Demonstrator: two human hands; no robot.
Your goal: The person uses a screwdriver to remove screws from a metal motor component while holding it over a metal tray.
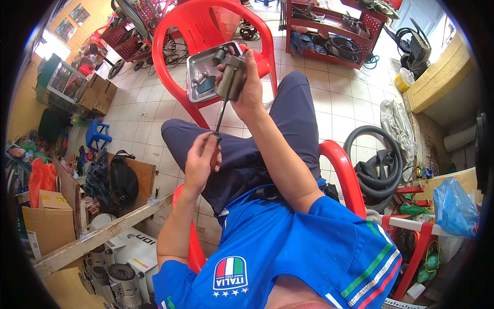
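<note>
My right hand is wrapped round a grey-brown metal motor-like part and holds it up above my lap. The fingers of my left hand are closed on the dark handle of a screwdriver. Its long thin shaft points up and away from me, and the tip meets the near side of the metal part; the exact contact is hidden. Just beyond my hands, a metal tray rests on the seat of a red plastic chair. In it lie a dark cylindrical part and several small metal pieces.
I sit on a red armchair. Black rubber tubes lie on the tiled floor to the right. Far off stands a red tool cart. On the left are a blue stool, a cardboard box and a metal beam.
</note>
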